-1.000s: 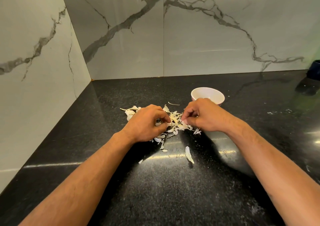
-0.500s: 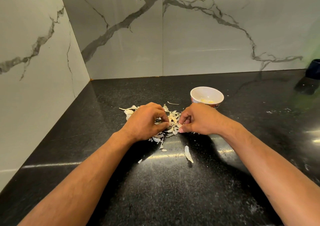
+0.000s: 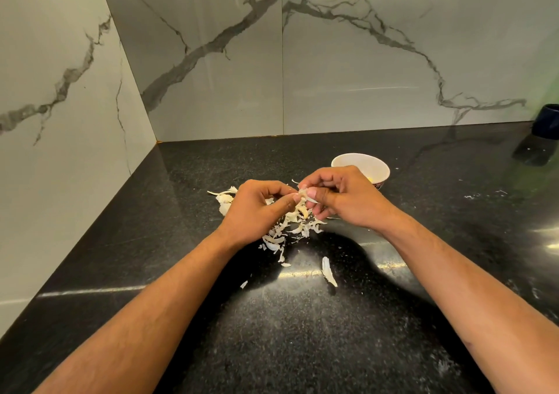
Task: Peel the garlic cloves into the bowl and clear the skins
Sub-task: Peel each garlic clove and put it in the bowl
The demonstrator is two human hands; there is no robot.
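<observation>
Both hands are raised a little above a pile of pale garlic skins (image 3: 284, 230) on the black counter (image 3: 302, 333). My right hand (image 3: 341, 197) pinches a small garlic clove (image 3: 304, 194) between thumb and fingers. My left hand (image 3: 260, 209) meets it from the left, thumb and fingertips pinching the same clove. A white bowl (image 3: 376, 167) stands just behind my right hand, partly hidden by it; something yellowish lies inside. A single loose skin (image 3: 328, 271) lies nearer to me, with a small flake (image 3: 243, 284) to its left.
Marble walls meet in a corner at the back left. A dark container (image 3: 546, 120) stands at the far right edge against the wall. White specks dot the counter on the right.
Both hands have lifted off the skin pile and come together, my right hand bringing a clove up with it. The bowl is now more hidden behind my right hand.
</observation>
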